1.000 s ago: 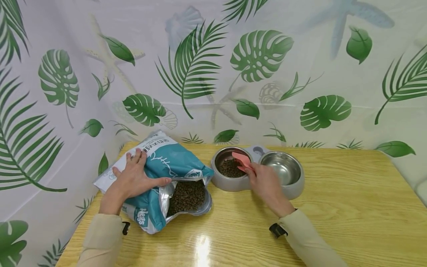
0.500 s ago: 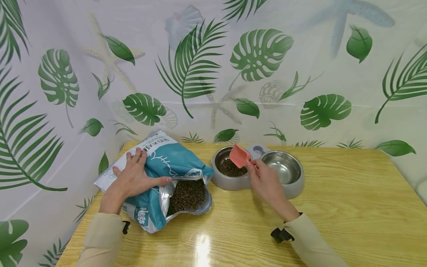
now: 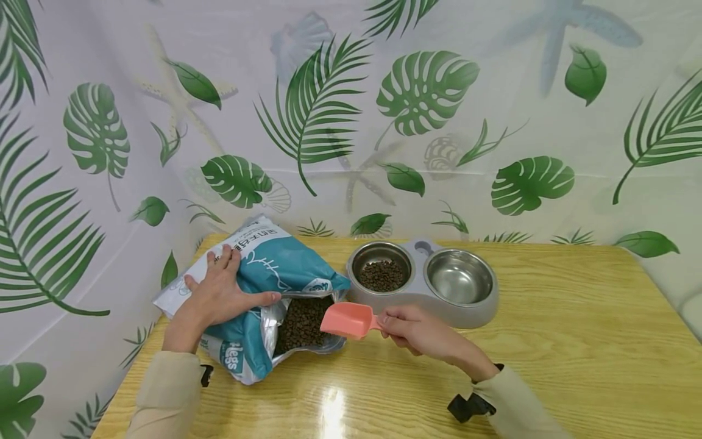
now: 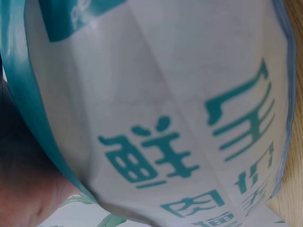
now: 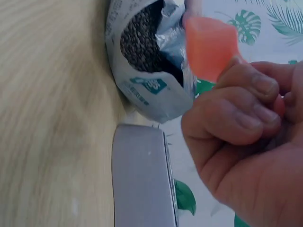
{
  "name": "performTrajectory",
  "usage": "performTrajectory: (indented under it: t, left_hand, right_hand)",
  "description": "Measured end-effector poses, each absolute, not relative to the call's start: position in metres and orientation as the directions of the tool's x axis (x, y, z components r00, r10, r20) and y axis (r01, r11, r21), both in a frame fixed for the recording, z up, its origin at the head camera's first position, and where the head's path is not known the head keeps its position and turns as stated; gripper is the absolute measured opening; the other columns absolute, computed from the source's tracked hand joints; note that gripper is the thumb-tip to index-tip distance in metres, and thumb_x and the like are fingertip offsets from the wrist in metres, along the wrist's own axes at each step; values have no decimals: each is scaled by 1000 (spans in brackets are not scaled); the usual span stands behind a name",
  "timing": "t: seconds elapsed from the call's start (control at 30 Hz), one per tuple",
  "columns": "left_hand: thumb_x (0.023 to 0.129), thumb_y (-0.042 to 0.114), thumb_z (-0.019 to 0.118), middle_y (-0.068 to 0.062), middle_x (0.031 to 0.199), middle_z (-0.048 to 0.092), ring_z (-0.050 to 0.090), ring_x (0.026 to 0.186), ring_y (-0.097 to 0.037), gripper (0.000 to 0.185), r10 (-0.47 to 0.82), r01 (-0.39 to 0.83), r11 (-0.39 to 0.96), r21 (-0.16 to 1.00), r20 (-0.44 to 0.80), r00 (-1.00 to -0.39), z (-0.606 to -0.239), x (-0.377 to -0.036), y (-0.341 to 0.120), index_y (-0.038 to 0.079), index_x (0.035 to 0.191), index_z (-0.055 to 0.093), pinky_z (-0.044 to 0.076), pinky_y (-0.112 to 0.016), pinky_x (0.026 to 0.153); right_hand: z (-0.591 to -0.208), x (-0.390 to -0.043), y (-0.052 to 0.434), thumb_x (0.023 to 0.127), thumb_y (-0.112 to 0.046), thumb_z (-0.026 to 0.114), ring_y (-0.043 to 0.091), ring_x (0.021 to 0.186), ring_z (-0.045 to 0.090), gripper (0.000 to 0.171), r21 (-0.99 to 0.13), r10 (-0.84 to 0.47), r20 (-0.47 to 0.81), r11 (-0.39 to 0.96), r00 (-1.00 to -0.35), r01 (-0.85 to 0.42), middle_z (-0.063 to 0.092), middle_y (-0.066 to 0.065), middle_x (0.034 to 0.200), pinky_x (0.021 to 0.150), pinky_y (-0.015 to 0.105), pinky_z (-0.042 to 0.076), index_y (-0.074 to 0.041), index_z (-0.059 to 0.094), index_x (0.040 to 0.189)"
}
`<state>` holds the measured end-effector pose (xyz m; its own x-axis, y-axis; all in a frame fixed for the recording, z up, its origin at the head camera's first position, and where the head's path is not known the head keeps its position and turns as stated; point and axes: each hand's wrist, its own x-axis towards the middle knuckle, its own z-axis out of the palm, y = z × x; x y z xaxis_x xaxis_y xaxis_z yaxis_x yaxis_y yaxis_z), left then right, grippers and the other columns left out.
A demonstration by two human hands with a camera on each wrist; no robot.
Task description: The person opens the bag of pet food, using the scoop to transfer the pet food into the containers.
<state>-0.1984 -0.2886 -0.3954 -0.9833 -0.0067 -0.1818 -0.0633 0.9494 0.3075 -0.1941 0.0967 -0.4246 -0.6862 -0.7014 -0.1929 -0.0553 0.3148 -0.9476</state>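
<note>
A teal and white kibble bag (image 3: 263, 268) lies open on the wooden table, brown kibble (image 3: 304, 320) showing at its mouth. My left hand (image 3: 219, 292) rests flat on the bag, fingers spread; the left wrist view shows only the bag's printed side (image 4: 180, 123). My right hand (image 3: 414, 329) grips the handle of a pink scoop (image 3: 348, 320), whose bowl hovers at the bag's mouth. The right wrist view shows the pink scoop (image 5: 208, 45) in front of the open bag (image 5: 147, 61). Behind stands a grey double bowl stand (image 3: 422, 299): its left bowl (image 3: 382, 274) holds kibble, its right bowl (image 3: 459, 277) holds nothing.
A leaf-patterned curtain (image 3: 351, 122) closes off the back and left sides. The wooden table (image 3: 576, 341) stretches bare to the right of the bowls and along the front edge.
My right hand has carried the pink scoop from over the left bowl down and left to the mouth of the bag. The left hand has stayed on the bag.
</note>
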Motion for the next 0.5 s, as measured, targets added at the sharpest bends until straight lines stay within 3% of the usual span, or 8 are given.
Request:
performTrajectory:
  t: [0.17, 0.33, 0.5]
  left_hand:
    - [77, 86, 60, -28, 170, -1, -6, 154, -56, 136, -8, -64, 949, 307, -180, -984, -396, -198, -289, -3, 163, 5, -1, -90, 105]
    - [77, 87, 60, -28, 170, -1, -6, 155, -56, 136, -8, -65, 950, 306, -183, -983, -396, -198, -289, -3, 163, 5, -1, -90, 105]
    - [77, 87, 60, -28, 170, -1, -6, 155, -56, 136, -7, -63, 950, 307, -178, -984, -396, -198, -288, -3, 164, 5, -2, -90, 105]
  right_hand:
    - [-432, -184, 82, 111, -28, 43, 10, 51, 28, 41, -917, -703, -217, 384, -677, -105, 36, -4, 60, 51, 24, 29, 6, 61, 94]
    - [-441, -178, 69, 109, -28, 46, 10, 56, 36, 38, -860, -652, -200, 475, -732, -188, 47, -4, 67, 56, 24, 34, -2, 64, 89]
    - [-443, -175, 58, 108, -27, 46, 11, 55, 32, 39, -853, -610, -210, 496, -764, -161, 44, -4, 66, 54, 25, 30, -2, 63, 84]
